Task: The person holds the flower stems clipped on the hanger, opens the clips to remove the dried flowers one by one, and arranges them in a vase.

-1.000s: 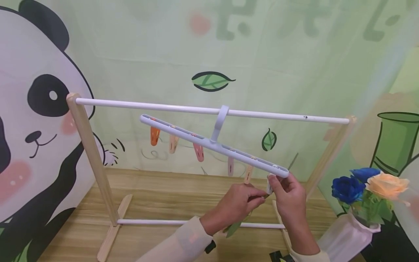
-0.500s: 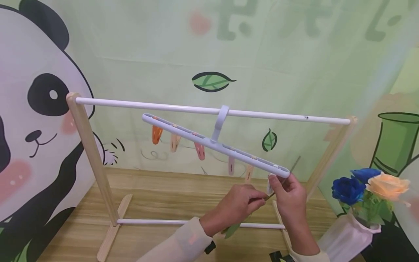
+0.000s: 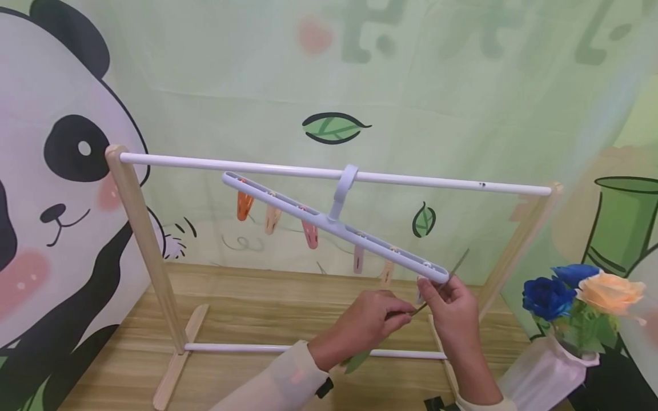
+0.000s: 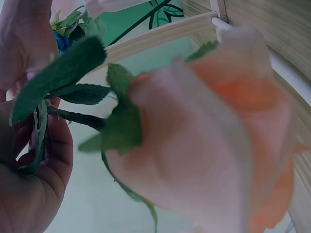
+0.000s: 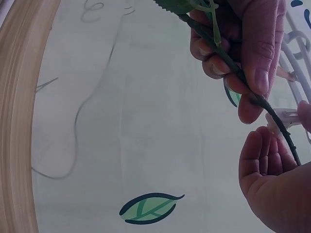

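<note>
A pale lilac clip hanger (image 3: 334,227) hangs by its hook from a white rail, its right end tilted down. My right hand (image 3: 454,319) pinches the white clip (image 5: 287,116) at that low end. The left hand (image 3: 366,321) grips the dark green stem (image 5: 228,63) of an artificial peach rose. In the right wrist view the stem runs past the left fingertips and right at the white clip. The rose's bloom (image 4: 194,141) fills much of the left wrist view; in the head view it is hidden below the left forearm, with a green leaf (image 3: 357,361) showing.
Orange (image 3: 244,205), pink (image 3: 310,234) and other pale clips hang along the hanger. The white rail (image 3: 247,166) sits on wooden posts (image 3: 146,251) above a wood-grain table (image 3: 247,314). At right stands a white vase (image 3: 547,368) with blue and peach roses.
The hanger tilts slightly more, its right end lower and its left end higher. Both hands have shifted slightly left, keeping their holds on the stem and clip.
</note>
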`<state>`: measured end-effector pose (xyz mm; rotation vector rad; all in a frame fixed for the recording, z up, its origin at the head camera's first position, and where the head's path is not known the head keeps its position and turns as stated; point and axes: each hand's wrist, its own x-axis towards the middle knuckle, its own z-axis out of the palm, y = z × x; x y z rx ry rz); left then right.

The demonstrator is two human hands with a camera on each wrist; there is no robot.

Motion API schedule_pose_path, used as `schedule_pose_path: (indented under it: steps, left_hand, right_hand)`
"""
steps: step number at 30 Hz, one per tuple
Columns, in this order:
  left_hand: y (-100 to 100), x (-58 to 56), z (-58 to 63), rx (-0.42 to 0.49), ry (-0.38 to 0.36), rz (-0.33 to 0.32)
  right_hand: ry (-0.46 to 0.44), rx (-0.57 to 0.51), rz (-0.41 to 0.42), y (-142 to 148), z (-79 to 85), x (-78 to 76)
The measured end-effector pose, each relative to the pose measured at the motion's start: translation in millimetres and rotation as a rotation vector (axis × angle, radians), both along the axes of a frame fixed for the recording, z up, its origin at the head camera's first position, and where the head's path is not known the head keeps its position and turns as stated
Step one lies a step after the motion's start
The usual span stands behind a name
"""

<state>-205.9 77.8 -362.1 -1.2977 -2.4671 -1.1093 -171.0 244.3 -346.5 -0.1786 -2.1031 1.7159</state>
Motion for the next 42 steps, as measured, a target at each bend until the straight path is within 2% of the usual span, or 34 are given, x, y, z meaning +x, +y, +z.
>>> schedule_pose_path:
  steps: [9,16,21,28,42]
  left_hand:
    - [-4,1.0,1.8,-0.023,0.006,0.008]
    - [-11,2.6,1.4,-0.065,0.022,0.016]
    - [-15,2.7,2.9,-0.104,0.078,0.033]
    - [-18,4.4,2.2,-0.151,0.179,0.053]
    - [-29,9.1,4.0,-0.189,0.222,0.053]
  right_hand:
    - [0.052,-0.057,0.014,-1,-3.0,0.6]
    - [0.039,-0.063,0.008,1,-4.9,1.7]
    - [0.047,-0.033,-0.012,1,-5.0,1.4]
    - [0.056,-0.061,-0.006,3,-7.0,0.6]
    - [0.1,-0.103,-0.069,8,-8.6,1.4]
